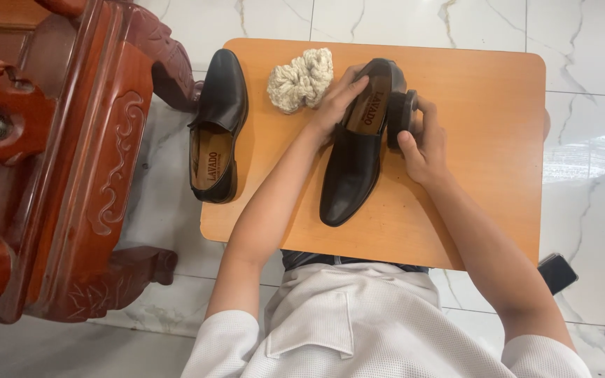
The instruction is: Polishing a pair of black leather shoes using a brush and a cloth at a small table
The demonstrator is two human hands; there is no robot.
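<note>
Steadying black shoe (pixel 353 164) with left hand (pixel 334 105), right hand (pixel 421 143) gripping round brush (pixel 399 115).

Both hands reach forward: left hand (pixel 336 105) lies flat, right hand (pixel 423 143) curled.
</note>
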